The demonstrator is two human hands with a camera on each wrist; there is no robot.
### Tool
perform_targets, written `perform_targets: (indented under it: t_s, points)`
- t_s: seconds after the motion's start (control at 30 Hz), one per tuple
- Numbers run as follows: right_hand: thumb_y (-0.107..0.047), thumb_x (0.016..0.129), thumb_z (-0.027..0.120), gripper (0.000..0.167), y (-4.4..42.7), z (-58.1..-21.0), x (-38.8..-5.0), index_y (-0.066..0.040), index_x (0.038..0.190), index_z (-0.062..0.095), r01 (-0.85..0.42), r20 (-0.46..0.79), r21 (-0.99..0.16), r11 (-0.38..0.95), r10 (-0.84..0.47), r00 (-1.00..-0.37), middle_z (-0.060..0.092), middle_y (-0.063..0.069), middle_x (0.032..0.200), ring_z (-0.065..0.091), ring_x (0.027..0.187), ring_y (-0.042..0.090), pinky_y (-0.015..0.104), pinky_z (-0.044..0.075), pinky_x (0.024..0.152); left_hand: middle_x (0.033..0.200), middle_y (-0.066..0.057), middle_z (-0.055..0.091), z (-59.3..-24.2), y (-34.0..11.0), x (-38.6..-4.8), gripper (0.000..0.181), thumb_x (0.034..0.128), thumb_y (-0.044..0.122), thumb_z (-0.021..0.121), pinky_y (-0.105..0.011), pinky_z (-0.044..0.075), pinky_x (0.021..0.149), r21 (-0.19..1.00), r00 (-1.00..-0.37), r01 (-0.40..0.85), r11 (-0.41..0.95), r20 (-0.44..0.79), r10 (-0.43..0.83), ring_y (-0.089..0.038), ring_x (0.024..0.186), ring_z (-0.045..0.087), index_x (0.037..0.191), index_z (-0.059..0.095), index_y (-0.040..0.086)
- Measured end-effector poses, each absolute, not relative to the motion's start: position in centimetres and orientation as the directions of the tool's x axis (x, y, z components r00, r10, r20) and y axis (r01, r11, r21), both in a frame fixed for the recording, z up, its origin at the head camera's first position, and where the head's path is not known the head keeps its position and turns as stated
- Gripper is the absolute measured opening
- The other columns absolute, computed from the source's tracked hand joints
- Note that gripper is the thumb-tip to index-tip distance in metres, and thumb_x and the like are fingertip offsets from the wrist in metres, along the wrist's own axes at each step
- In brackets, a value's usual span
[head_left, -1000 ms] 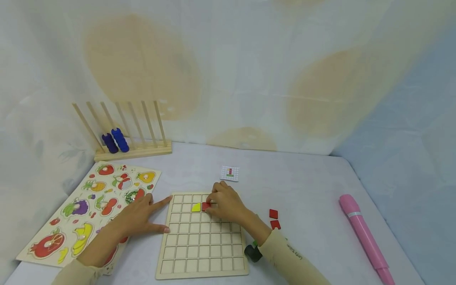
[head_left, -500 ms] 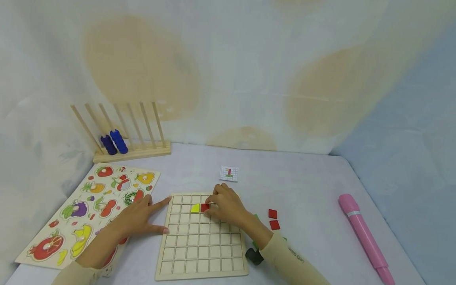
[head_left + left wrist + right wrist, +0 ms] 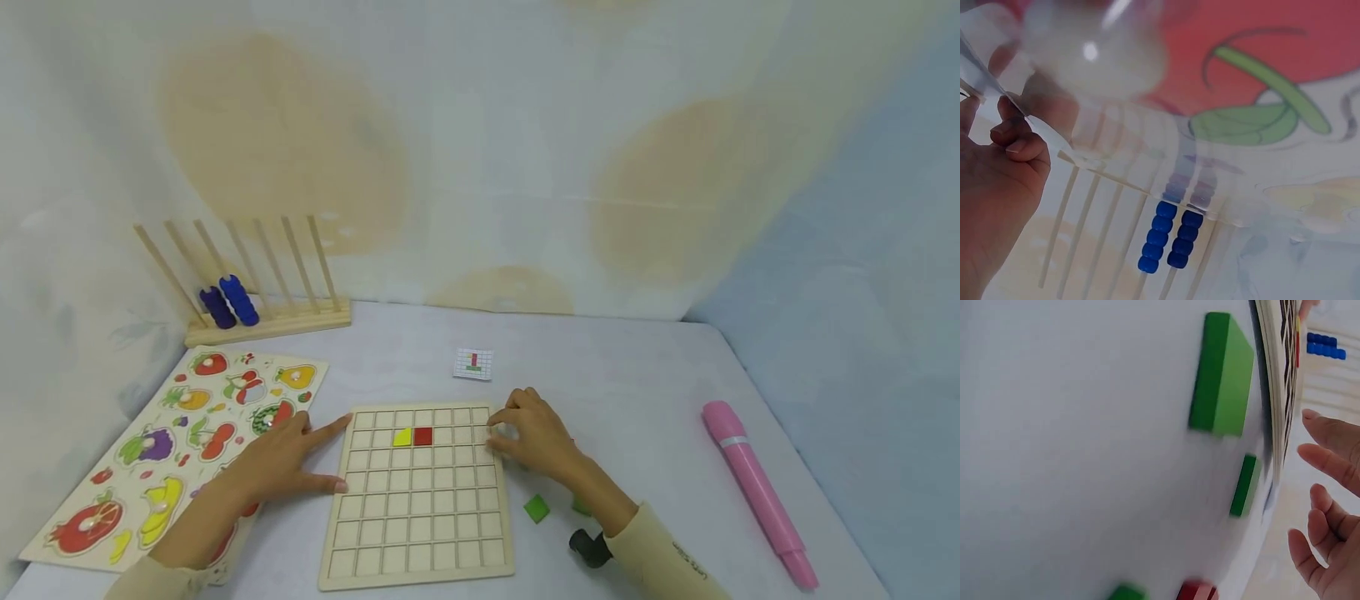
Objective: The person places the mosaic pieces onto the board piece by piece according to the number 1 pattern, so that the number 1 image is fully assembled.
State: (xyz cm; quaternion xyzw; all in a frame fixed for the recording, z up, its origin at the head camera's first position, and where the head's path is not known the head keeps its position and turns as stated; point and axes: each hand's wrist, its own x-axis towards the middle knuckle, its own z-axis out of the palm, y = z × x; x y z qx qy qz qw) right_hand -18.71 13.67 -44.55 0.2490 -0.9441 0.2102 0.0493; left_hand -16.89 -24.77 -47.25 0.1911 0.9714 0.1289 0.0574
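A wooden grid board (image 3: 422, 504) lies on the table, holding a yellow tile (image 3: 402, 437) with a cut corner and a red square tile (image 3: 423, 436) side by side in its second row. My left hand (image 3: 273, 467) spans the board's left edge, index fingertip at the upper corner and thumb lower down. Over the right edge hovers my right hand (image 3: 534, 437), its fingers loosely bent around nothing. Close to that hand on the table are a green tile (image 3: 1222, 375), a smaller-looking green tile (image 3: 1245, 486) and part of a red tile (image 3: 1197, 591).
Behind the board lies a small patterned grid card (image 3: 473, 364). A fruit puzzle board (image 3: 161, 425) sits under the left forearm. At the back left stands a peg rack (image 3: 300, 319) with blue beads. A pink marker-shaped object (image 3: 761, 492) lies far right; a black object (image 3: 588, 548) touches the right sleeve.
My right hand has let go of the red tile, which stays beside the yellow one, and has moved right to the board's edge. The left hand keeps its place.
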Motion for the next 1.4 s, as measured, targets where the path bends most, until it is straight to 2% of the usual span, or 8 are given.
perform_targets:
  t_s: [0.27,0.67,1.07,1.23,1.4]
  points:
    - [-0.026,0.078,0.085,0.026,17.7,-44.8,-18.0,-0.011,0.099,0.079,-0.425,0.201,-0.332,0.842,-0.377,-0.904,0.056,0.0,0.088,0.04,0.083,0.011,0.028,0.041,0.072,0.095,-0.005,0.045,-46.9,-24.6,-16.8,0.101,0.0674,0.083,0.064,-0.03,0.035,0.061,0.255,-0.918,0.366,0.895,-0.062,0.393,-0.014,0.074,0.038,0.15,0.045,0.028]
    - [-0.023,0.074,0.088,0.025,21.6,-46.0,-17.1,-0.012,0.095,0.08,-0.37,0.217,-0.195,0.908,-0.328,-0.919,0.052,-0.002,0.084,0.042,0.083,0.014,0.03,0.041,0.071,0.098,-0.007,0.048,-46.2,-24.5,-16.9,0.102,0.0652,0.083,0.065,-0.031,0.039,0.062,0.214,-0.909,0.394,0.894,-0.055,0.413,-0.015,0.076,0.04,0.148,0.049,0.026]
    - [-0.021,0.074,0.088,0.025,23.1,-46.4,-16.4,-0.007,0.094,0.08,-0.355,0.25,-0.213,0.91,-0.3,-0.92,0.053,-0.001,0.083,0.043,0.082,0.013,0.028,0.043,0.07,0.094,-0.005,0.046,-46.1,-24.3,-16.7,0.101,0.0657,0.082,0.066,-0.031,0.037,0.062,0.222,-0.909,0.391,0.893,-0.057,0.412,-0.014,0.075,0.038,0.148,0.049,0.025]
    - [-0.02,0.073,0.088,0.024,23.2,-46.6,-16.3,-0.005,0.089,0.08,-0.369,0.265,-0.204,0.907,-0.311,-0.913,0.054,-0.001,0.083,0.044,0.083,0.013,0.03,0.046,0.072,0.093,-0.005,0.046,-46.0,-24.1,-16.7,0.101,0.0651,0.079,0.068,-0.031,0.036,0.062,0.225,-0.908,0.394,0.891,-0.057,0.415,-0.015,0.074,0.038,0.147,0.05,0.024]
    - [-0.02,0.07,0.09,0.023,23.0,-46.6,-16.3,-0.006,0.082,0.077,-0.405,0.315,-0.201,0.892,-0.333,-0.889,0.054,0.0,0.082,0.044,0.082,0.013,0.031,0.043,0.071,0.095,-0.006,0.048,-45.9,-24.1,-16.8,0.104,0.0617,0.078,0.071,-0.031,0.037,0.063,0.224,-0.906,0.397,0.89,-0.061,0.419,-0.015,0.075,0.039,0.147,0.05,0.022]
